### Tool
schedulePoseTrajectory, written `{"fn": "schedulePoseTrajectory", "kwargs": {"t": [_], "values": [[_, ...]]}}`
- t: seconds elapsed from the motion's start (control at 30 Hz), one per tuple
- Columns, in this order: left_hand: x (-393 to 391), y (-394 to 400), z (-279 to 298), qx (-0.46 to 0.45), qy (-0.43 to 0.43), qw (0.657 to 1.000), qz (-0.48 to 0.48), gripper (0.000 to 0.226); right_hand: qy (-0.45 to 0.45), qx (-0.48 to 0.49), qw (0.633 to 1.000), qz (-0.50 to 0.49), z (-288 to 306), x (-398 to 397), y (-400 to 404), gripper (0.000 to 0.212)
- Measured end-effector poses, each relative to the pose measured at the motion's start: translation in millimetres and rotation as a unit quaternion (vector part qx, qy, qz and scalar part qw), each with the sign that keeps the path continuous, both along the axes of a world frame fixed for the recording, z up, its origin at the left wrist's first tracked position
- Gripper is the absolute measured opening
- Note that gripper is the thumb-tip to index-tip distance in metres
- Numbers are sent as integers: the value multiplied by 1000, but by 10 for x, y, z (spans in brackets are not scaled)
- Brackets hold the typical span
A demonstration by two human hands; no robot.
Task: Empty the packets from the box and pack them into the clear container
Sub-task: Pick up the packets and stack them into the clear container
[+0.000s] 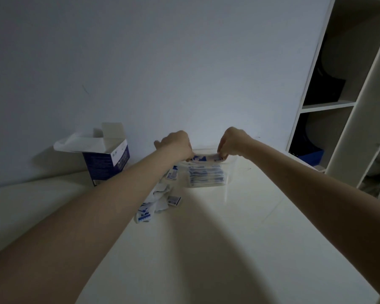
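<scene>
A clear container stands near the wall at the table's far side, with several white-and-blue packets stacked inside. Both hands hold one packet flat over the container's top. My left hand grips its left end and my right hand pinches its right end. The open blue-and-white box stands to the left by the wall, flaps up. Loose packets lie on the table between box and container, partly hidden by my left forearm.
The white table runs from the wall toward me. A white shelf unit rises on the right, with dark items and a blue bin in its compartments. A crumpled white paper lies among the loose packets.
</scene>
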State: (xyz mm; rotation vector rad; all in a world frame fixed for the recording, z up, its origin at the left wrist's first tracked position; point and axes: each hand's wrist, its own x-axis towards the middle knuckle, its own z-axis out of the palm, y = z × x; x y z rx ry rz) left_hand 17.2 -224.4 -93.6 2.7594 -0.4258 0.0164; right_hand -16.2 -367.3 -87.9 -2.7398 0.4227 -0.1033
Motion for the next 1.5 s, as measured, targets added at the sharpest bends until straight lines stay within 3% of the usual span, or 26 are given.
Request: {"fn": "schedulePoseTrajectory", "kwargs": {"t": [0.13,0.23,0.37,0.47,0.67,0.8,0.87,0.93,1.03,1.2,1.27,1.33,1.4,1.5], "values": [[8,-89,-26,154,-47,986,-37,9,51,-66,996,8,-109,84,44,30],[21,-95,-59,221,-73,971,-59,29,59,-109,992,19,-104,55,93,26],[12,-129,-127,238,-86,965,-66,38,82,-140,986,23,-75,59,116,25],[-3,-139,-152,241,-113,962,-63,34,98,-152,983,34,-72,81,143,20],[-38,-166,-146,218,-80,970,-73,26,130,-150,979,53,-79,8,224,21],[-97,-147,-88,217,-101,968,-72,27,83,-162,982,48,-37,-98,247,14],[-133,-89,-25,196,-159,965,-76,21,12,-175,983,50,38,-161,310,5],[-169,9,43,143,-221,962,-78,23,-77,-170,981,55,115,-204,409,11],[-231,252,94,56,-261,962,-55,24,-171,-74,976,114,104,-306,629,17],[-279,920,-130,44,-111,992,-46,18,-84,-5,978,192,-334,-399,1039,19],[-259,1154,-230,107,-21,993,-45,22,-71,-7,978,196,-455,-336,1182,24],[-246,1373,-316,168,52,982,-60,29,-80,-79,961,252,-532,-280,1286,31],[-250,1641,-370,186,113,973,-73,38,-52,-187,921,338,-596,-237,1394,47],[-314,1904,-401,229,191,950,-94,70,-12,-281,869,407,-646,-181,1429,43]]}}
